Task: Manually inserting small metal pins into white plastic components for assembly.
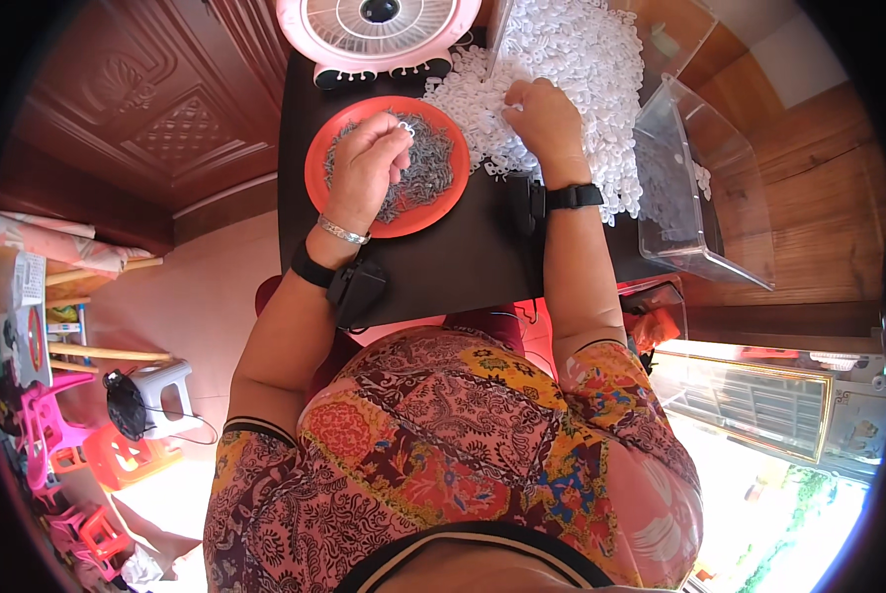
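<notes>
My left hand (362, 170) is over an orange-red plate (315, 186) heaped with small grey nail-like pieces (431, 166). Its thumb and forefinger pinch a small white plastic clip (405, 127), of which only a ringed end shows. At the near edge of a large heap of similar white clips (593, 69), my right hand (550, 124) has its fingers curled inward. The fingertips are partly hidden, and I cannot make out what they hold.
A pink fan (305, 40) stands behind the plate on the dark table (453, 267). Right of the heap is a clear plastic box (685, 252), tipped on its side. Plastic stools (127, 457) are on the floor to the left.
</notes>
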